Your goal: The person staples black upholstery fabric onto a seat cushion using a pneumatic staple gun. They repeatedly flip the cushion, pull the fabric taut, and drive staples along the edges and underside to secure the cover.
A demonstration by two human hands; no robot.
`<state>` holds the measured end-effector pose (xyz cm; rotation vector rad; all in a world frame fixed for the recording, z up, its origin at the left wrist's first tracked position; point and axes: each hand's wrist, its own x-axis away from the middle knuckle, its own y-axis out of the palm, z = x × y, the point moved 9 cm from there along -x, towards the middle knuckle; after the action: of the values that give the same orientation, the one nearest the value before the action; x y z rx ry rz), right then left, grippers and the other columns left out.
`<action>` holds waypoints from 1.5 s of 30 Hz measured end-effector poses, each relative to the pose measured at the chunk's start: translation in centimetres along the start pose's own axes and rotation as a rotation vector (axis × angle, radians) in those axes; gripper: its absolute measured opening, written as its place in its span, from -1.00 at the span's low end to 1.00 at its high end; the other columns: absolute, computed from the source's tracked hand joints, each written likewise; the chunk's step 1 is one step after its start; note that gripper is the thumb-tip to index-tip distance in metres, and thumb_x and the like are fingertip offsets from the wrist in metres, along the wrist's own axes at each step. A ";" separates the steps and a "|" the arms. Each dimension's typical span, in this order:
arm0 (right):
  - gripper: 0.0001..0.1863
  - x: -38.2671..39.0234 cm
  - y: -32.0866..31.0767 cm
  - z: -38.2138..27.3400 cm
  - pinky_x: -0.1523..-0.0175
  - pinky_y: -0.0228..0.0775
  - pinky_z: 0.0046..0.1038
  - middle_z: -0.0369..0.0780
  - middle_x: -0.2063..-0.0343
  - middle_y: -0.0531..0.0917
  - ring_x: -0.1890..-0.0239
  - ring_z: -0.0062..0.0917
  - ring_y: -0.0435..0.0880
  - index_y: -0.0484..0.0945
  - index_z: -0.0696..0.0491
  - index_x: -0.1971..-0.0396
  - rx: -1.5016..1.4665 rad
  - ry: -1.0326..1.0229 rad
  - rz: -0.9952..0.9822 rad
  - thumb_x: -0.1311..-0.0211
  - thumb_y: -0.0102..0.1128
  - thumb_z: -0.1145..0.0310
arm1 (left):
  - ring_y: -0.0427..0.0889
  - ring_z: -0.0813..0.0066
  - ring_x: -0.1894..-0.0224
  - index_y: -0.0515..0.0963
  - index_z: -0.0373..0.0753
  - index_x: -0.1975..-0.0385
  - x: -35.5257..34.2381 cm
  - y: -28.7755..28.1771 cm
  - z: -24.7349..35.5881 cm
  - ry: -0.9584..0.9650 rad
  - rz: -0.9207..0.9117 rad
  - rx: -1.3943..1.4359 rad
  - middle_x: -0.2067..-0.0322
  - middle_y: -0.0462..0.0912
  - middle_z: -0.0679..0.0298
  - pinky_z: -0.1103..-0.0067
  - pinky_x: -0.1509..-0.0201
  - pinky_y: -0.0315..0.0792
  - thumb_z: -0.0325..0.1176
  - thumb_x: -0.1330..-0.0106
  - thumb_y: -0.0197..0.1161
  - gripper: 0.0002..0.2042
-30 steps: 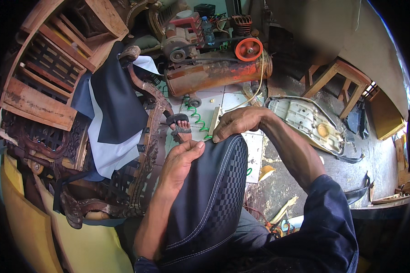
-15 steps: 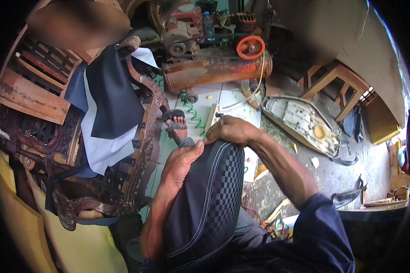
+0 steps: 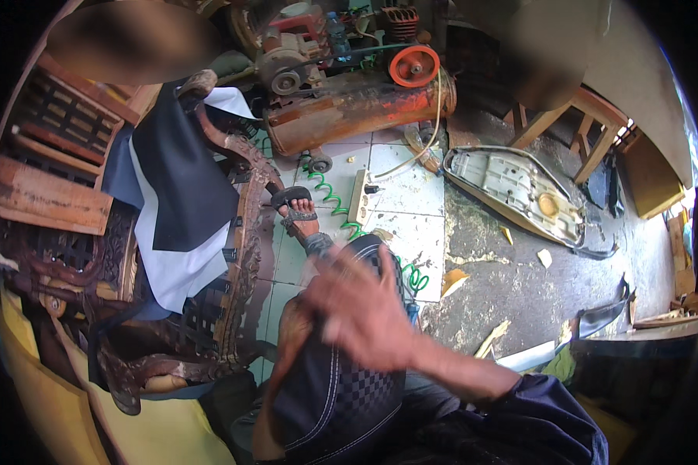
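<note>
A black seat (image 3: pixel 353 399) with white stitching and a checkered side stands between my legs. My right hand (image 3: pixel 364 318) is blurred in motion across its upper part, fingers apart and extended. My left hand (image 3: pixel 291 322) is at the seat's left side, its fingers mostly hidden behind my right hand. Beyond the seat, a sandaled foot (image 3: pixel 301 213) is beside a green coiled hose (image 3: pixel 326 194) and a power strip (image 3: pixel 358 198) on white tiles.
An air compressor (image 3: pixel 357 112) stands at the back. Carved wooden furniture (image 3: pixel 240 271) draped with black material (image 3: pixel 178 178) and yellow foam (image 3: pixel 147 418) are at left. An upturned seat base (image 3: pixel 512 194) lies right, near a wooden stool (image 3: pixel 589 147).
My right hand has left the seat's top edge and swept down and left across it, fingers spreading. My left hand is now largely covered by it. The view has shifted slightly.
</note>
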<state>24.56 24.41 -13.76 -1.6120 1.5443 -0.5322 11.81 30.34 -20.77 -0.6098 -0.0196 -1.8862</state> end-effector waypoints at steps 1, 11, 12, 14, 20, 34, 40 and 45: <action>-0.30 0.6 0.5 -2.1 -0.54 -0.47 0.47 -0.23 -0.53 0.31 -0.64 -0.16 0.05 0.42 -0.16 -0.44 -0.045 -0.209 -0.064 -0.56 -0.28 -0.28 | 0.54 0.61 0.30 0.69 -0.38 0.25 -0.3 -0.1 -0.3 -0.001 -0.006 -0.009 0.43 0.64 0.32 0.54 0.09 0.44 0.18 -0.57 0.12 -0.40; -0.26 -0.6 2.1 9.1 -0.39 0.27 -0.01 0.08 -0.19 0.63 -0.28 -0.04 0.58 0.52 0.13 -0.29 -0.294 0.141 0.243 -0.54 -0.16 -0.23 | 0.53 0.66 0.30 0.67 -0.34 0.20 -0.3 -1.0 -3.5 0.172 -0.024 -0.040 0.34 0.63 0.35 0.61 0.11 0.45 0.01 -0.69 -0.02 -0.50; -0.31 -1.2 2.7 10.1 -0.36 0.32 -0.07 0.12 -0.09 0.69 -0.15 0.04 0.66 0.60 0.10 -0.20 -0.359 0.207 0.210 -0.51 -0.15 -0.20 | 0.52 0.64 0.30 0.67 -0.34 0.17 -1.2 -0.4 -4.5 0.164 -0.067 0.120 0.32 0.63 0.36 0.60 0.09 0.44 -0.01 -0.70 -0.03 -0.51; -0.35 -2.6 5.6 13.3 -0.32 0.38 -0.16 0.11 -0.07 0.70 -0.12 -0.01 0.67 0.63 0.13 -0.18 -0.570 0.532 -0.040 -0.51 -0.10 -0.12 | 0.56 0.59 0.22 0.66 -0.37 0.05 -2.3 -0.8 -6.1 0.167 -0.029 0.132 0.20 0.67 0.31 0.60 0.00 0.46 -0.07 -0.71 -0.05 -0.54; -0.28 -4.3 3.3 11.3 -0.40 0.31 0.01 0.11 -0.17 0.64 -0.26 -0.02 0.61 0.64 0.15 -0.13 -0.519 0.578 -0.271 -0.55 -0.20 -0.21 | 0.65 0.51 -0.06 0.53 -0.50 -0.18 -1.1 0.2 -5.5 0.155 -0.128 0.325 -0.06 0.68 0.11 0.58 -0.25 0.49 -0.21 -0.72 -0.08 -0.57; -0.31 -3.2 3.4 7.7 -0.37 0.35 0.05 0.18 -0.18 0.59 -0.24 0.03 0.59 0.61 0.04 -0.21 -0.355 0.259 0.038 -0.51 -0.15 -0.24 | 0.66 0.50 -0.02 0.54 -0.52 -0.15 3.1 -1.1 -3.6 0.128 0.095 0.178 -0.04 0.69 0.10 0.58 -0.22 0.50 -0.19 -0.71 -0.07 -0.56; -0.45 -7.9 6.8 9.0 -0.17 0.48 -0.09 0.04 0.14 0.74 0.09 -0.02 0.73 0.67 0.14 0.15 -0.380 0.162 -0.314 -0.49 -0.14 -0.03 | 0.66 0.49 0.00 0.55 -0.52 -0.14 2.9 -1.9 -4.2 0.157 0.137 0.166 -0.03 0.69 0.10 0.58 -0.20 0.50 -0.18 -0.71 -0.06 -0.55; -0.44 -7.7 7.9 10.9 -0.24 0.48 -0.26 -0.07 0.00 0.77 -0.08 -0.24 0.74 0.76 -0.03 0.07 -0.394 0.352 -0.257 -0.62 -0.25 -0.04 | 0.67 0.49 0.01 0.56 -0.53 -0.13 3.0 -2.3 -4.4 0.166 0.161 0.152 -0.02 0.69 0.10 0.58 -0.19 0.51 -0.17 -0.70 -0.06 -0.54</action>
<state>26.91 35.42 -24.43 -2.1246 1.7915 -0.7139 7.28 27.38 -22.70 -0.3402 -0.0060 -1.7552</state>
